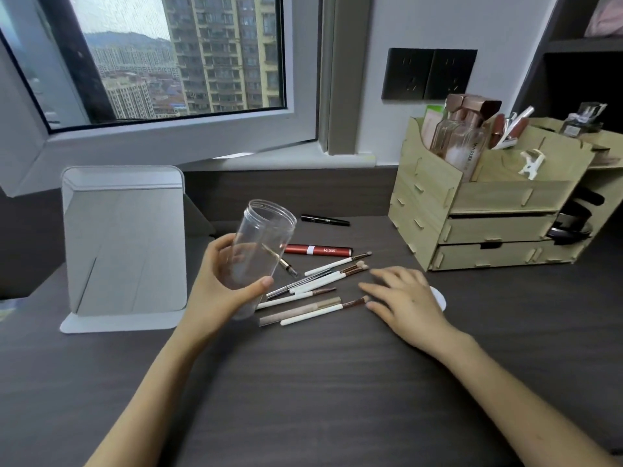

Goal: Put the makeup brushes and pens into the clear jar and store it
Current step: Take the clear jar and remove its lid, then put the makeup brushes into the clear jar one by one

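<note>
My left hand point(220, 281) grips the clear jar point(263, 244), held tilted with its open mouth up and to the right; nothing is inside it. Several white-handled makeup brushes point(323, 281) and pens lie in a loose pile on the dark desk just right of the jar. A red pen marked "kiss" point(317, 250) and a black pen point(325, 220) lie behind the pile. My right hand point(404, 298) rests flat on the desk, fingers spread, its fingertips close to the brush tips. A white round lid point(440, 298) shows partly under that hand.
A folding white mirror point(124, 244) stands at the left. A wooden organiser point(488, 210) with drawers and cosmetics sits at the right. Behind are a window sill and wall sockets point(428, 74). A dark shelf unit point(580, 45) rises at the far right.
</note>
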`<control>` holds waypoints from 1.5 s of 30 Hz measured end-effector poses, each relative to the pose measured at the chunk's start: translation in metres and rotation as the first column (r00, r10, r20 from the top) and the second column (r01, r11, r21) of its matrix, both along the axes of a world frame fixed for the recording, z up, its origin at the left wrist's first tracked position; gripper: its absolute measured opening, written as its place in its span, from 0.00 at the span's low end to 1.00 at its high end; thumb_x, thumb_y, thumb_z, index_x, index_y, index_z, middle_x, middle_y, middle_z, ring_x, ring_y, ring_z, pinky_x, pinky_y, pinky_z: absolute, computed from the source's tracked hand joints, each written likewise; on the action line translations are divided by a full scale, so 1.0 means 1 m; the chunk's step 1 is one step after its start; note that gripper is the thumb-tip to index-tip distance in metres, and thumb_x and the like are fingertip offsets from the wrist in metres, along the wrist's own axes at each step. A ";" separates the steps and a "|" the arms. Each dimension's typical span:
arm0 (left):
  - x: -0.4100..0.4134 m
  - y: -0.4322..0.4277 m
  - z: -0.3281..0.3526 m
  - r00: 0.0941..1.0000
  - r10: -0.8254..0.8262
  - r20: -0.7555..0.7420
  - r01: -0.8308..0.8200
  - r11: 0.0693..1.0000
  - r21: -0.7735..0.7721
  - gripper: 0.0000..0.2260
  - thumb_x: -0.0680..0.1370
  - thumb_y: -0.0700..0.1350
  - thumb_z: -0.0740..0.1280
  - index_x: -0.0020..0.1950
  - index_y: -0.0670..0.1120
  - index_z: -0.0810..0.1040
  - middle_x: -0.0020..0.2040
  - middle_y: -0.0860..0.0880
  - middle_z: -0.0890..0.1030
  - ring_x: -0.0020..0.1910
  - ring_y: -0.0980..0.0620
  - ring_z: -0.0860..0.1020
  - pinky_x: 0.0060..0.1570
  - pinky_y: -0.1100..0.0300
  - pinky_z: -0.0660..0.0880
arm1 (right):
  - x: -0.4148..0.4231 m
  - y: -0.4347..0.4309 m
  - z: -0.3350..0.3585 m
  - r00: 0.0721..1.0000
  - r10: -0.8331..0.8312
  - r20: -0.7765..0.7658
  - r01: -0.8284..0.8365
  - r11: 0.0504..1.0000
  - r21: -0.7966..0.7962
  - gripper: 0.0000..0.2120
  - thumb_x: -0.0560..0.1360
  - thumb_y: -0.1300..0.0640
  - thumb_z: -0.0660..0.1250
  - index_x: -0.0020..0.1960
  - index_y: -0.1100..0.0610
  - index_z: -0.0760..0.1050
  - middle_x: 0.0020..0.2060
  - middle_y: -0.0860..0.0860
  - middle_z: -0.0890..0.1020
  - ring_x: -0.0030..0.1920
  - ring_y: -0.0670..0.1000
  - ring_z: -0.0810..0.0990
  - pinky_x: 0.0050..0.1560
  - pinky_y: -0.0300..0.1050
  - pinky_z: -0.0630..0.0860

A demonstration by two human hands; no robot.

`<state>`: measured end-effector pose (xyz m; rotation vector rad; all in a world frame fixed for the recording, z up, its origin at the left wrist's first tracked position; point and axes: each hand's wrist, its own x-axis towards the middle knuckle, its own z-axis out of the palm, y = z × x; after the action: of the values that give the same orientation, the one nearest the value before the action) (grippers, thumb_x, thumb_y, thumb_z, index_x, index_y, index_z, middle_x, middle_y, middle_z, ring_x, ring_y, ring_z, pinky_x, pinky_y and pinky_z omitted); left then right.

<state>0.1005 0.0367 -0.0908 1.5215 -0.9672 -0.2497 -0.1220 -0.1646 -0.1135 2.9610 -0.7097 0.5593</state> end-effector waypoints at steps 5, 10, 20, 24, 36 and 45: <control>-0.002 0.009 -0.003 0.994 0.055 0.096 -0.054 0.998 -0.013 0.34 0.58 0.56 0.79 0.59 0.67 0.67 0.56 0.71 0.74 0.57 0.67 0.71 0.54 0.62 0.69 | 0.023 0.005 -0.001 0.978 0.198 -0.058 -0.206 0.959 -0.197 0.07 0.66 0.58 0.76 0.44 0.53 0.83 0.45 0.53 0.85 0.45 0.58 0.81 0.44 0.48 0.77; -0.003 0.016 0.000 0.990 0.087 0.108 -0.081 0.995 -0.061 0.32 0.58 0.56 0.78 0.58 0.67 0.68 0.57 0.66 0.74 0.57 0.65 0.71 0.55 0.62 0.70 | 0.006 0.009 0.008 0.938 0.311 -0.151 -0.339 0.916 -0.215 0.04 0.68 0.59 0.74 0.40 0.54 0.78 0.38 0.49 0.83 0.40 0.53 0.80 0.39 0.42 0.75; -0.001 0.008 -0.009 0.875 0.233 0.425 -0.246 0.969 -0.026 0.36 0.60 0.43 0.81 0.62 0.59 0.69 0.58 0.55 0.75 0.56 0.50 0.74 0.56 0.52 0.72 | -0.016 0.039 0.081 0.785 0.063 0.616 -0.351 0.865 0.359 0.06 0.73 0.62 0.65 0.46 0.56 0.80 0.37 0.47 0.80 0.40 0.43 0.77 0.40 0.28 0.70; 0.000 0.009 -0.011 0.823 0.270 0.499 -0.301 0.953 -0.019 0.35 0.59 0.42 0.81 0.63 0.51 0.72 0.58 0.53 0.74 0.56 0.49 0.73 0.55 0.56 0.69 | -0.010 0.047 0.081 0.701 0.031 0.713 -0.331 0.899 0.286 0.05 0.73 0.63 0.64 0.43 0.59 0.79 0.35 0.47 0.78 0.36 0.41 0.74 0.37 0.27 0.66; -0.009 0.007 -0.010 0.761 0.267 0.591 -0.288 0.956 -0.060 0.35 0.59 0.42 0.81 0.64 0.49 0.73 0.58 0.55 0.72 0.57 0.53 0.71 0.56 0.53 0.70 | 0.067 0.078 0.060 0.791 0.016 0.611 -0.354 0.827 0.436 0.07 0.67 0.62 0.74 0.37 0.57 0.76 0.28 0.42 0.73 0.31 0.41 0.72 0.33 0.27 0.66; -0.006 0.007 -0.010 0.773 0.278 0.571 -0.330 0.944 -0.013 0.34 0.60 0.42 0.81 0.64 0.48 0.74 0.59 0.47 0.76 0.57 0.47 0.73 0.56 0.55 0.69 | 0.049 0.065 0.050 0.795 0.020 0.607 -0.351 0.831 0.432 0.10 0.77 0.54 0.62 0.47 0.55 0.81 0.38 0.51 0.78 0.42 0.49 0.75 0.41 0.41 0.70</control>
<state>0.0948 0.0434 -0.1012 1.8549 -1.1535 0.4320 -0.0731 -0.0993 -0.0634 3.3966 -0.6698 1.5893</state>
